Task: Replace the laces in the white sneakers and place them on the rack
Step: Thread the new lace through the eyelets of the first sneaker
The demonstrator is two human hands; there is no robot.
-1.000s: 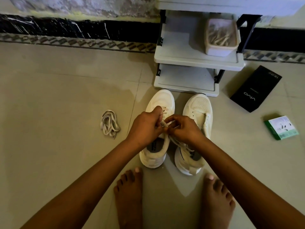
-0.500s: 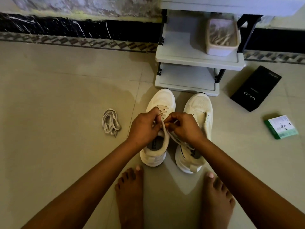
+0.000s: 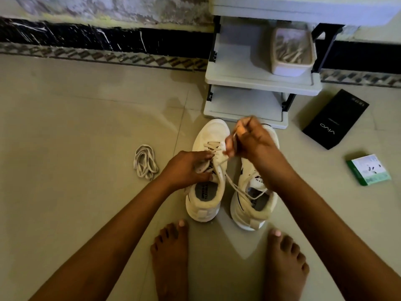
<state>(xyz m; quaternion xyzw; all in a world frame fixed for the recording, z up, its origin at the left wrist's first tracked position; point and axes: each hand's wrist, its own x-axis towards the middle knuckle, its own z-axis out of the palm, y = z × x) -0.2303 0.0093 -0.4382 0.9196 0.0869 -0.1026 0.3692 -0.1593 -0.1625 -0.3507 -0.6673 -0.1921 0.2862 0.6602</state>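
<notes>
Two white sneakers stand side by side on the tiled floor, toes toward the rack. The left sneaker (image 3: 211, 135) has a cream lace (image 3: 233, 187) threaded through its upper eyelets; one loose end trails across into the right sneaker (image 3: 253, 205). My left hand (image 3: 186, 168) grips the left sneaker's tongue and eyelet edge. My right hand (image 3: 249, 140) is raised above the shoes and pinches the lace, pulling it up and away. The white shoe rack (image 3: 245, 109) stands just beyond the toes.
A loose coil of old laces (image 3: 144, 162) lies on the floor left of the shoes. A tub of laces (image 3: 291, 52) sits on the rack's upper shelf. A black box (image 3: 335, 119) and a green-white box (image 3: 367, 170) lie to the right. My bare feet (image 3: 171, 257) are just behind the heels.
My right hand has lifted up and away from the left sneaker, drawing the lace through the eyelets. My left hand has dropped lower onto the shoe's tongue.
</notes>
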